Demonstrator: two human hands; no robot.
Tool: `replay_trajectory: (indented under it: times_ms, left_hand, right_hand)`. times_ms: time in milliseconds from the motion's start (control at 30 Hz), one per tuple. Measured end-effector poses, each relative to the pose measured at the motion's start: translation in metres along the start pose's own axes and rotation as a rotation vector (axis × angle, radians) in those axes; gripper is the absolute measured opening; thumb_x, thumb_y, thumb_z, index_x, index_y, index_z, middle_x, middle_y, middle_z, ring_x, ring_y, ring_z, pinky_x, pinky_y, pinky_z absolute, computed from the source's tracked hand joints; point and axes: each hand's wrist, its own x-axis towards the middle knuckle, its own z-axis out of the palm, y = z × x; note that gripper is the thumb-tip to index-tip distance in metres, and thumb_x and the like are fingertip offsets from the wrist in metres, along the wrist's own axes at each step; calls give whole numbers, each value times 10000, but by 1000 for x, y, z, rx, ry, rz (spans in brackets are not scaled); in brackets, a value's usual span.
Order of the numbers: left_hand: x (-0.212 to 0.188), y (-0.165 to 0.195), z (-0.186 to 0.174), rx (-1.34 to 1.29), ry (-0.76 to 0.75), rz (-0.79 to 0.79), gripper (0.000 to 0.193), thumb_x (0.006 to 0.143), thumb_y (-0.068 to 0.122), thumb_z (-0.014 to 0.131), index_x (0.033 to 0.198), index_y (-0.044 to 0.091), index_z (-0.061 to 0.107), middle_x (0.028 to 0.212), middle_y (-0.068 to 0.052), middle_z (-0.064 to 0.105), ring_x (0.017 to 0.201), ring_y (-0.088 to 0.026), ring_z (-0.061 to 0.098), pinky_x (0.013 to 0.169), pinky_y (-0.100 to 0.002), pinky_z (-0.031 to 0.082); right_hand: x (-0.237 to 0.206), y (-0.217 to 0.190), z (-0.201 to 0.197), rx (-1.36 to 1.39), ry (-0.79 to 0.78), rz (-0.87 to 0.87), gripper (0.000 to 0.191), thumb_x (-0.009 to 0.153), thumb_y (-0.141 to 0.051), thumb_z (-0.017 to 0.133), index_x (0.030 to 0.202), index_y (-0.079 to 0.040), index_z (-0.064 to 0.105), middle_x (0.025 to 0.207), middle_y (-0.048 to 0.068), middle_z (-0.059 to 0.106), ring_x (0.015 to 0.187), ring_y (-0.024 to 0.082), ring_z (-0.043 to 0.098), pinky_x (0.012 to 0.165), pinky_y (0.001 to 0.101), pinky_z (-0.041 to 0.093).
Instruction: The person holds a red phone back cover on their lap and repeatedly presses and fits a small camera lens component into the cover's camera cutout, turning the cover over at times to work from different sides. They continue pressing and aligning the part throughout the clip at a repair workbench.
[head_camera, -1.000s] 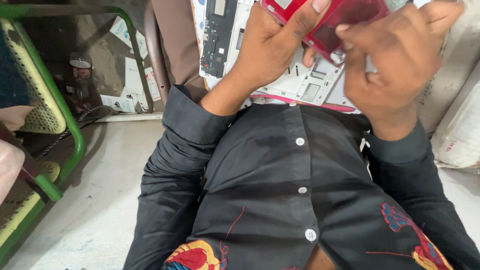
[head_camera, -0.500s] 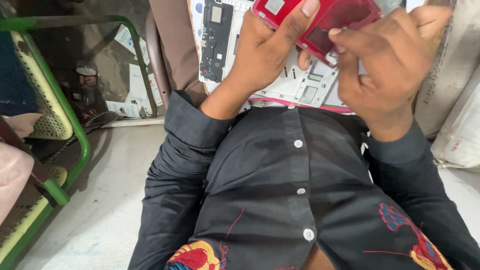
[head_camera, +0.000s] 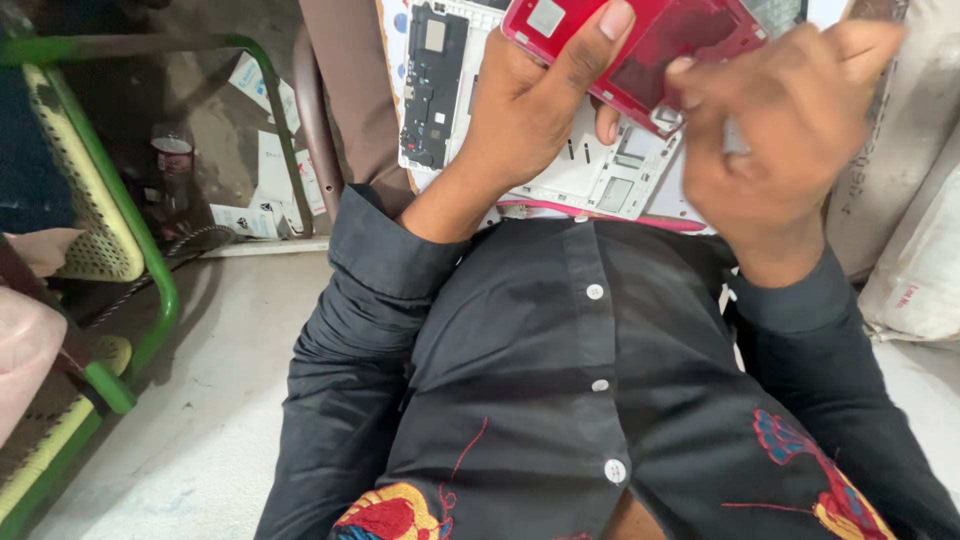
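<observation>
Since half a second ago, right hand (head_camera: 790, 150) slid slightly right along red phone frame (head_camera: 640, 50). Left hand (head_camera: 530, 110) curled round it, thumb on top; right fingertips pinch its near edge, above white panel (head_camera: 590, 175).

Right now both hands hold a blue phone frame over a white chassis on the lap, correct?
Not quite: the phone frame is red, not blue, as the head view shows. The left hand and right hand both hold it over the white chassis on the lap.
</observation>
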Motion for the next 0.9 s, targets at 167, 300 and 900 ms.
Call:
replay_trajectory:
  times_ms: [167,300,900]
  left_hand:
    - [1,-3,2,39,51,-33,364,1166,283,582,972,-15,661,820,-76,703,581,-128,658,560,-267,533]
    - [0,-4,-1,80,23,2,387,1162,308,545,982,-11,670,757,-72,712,587,-128,662,578,-250,524]
    - [1,-2,0,45,49,-23,391,1159,321,555,1050,-35,672,805,-99,726,602,-151,671,599,-275,535]
  right_hand:
    - [-3,1,2,-36,-11,-51,235,900,116,730,1065,-49,757,915,60,653,833,276,526,956,396,321]
    - [-3,-4,3,-20,-15,7,222,908,89,767,1071,-62,772,894,69,634,835,289,530,942,396,323]
    - [-7,5,3,0,53,96,209,958,112,649,1059,-62,709,1051,48,724,948,252,563,1071,368,322]
